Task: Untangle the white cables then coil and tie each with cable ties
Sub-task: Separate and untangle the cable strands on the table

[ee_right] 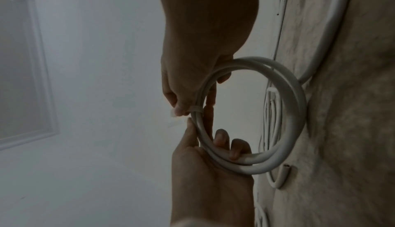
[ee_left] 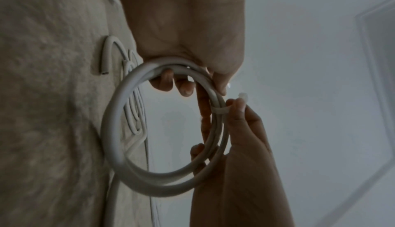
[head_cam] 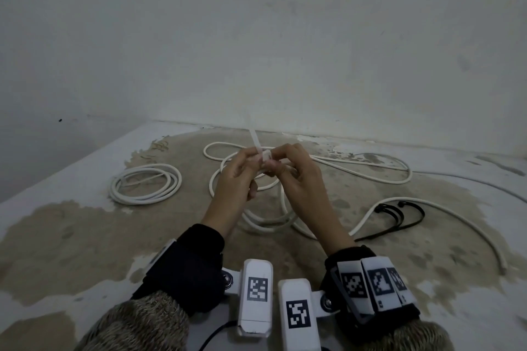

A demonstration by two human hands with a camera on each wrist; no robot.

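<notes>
Left hand [head_cam: 238, 177] grip: fingers curled round the raised white cable coil [ee_left: 162, 176]. Right hand [head_cam: 296, 177] grip: pinches the white cable tie [ee_left: 221, 110] banding that coil. On the table [head_cam: 71, 236]: tied coil [head_cam: 145, 184] left, loose cable [head_cam: 370, 171] far, black cable ties [head_cam: 399, 215] right.

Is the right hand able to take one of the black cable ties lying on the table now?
Probably not yet. The right hand pinches the white cable tie on the coiled white cable. The black cable ties lie uncovered to its right, so they are free once it lets go.
</notes>
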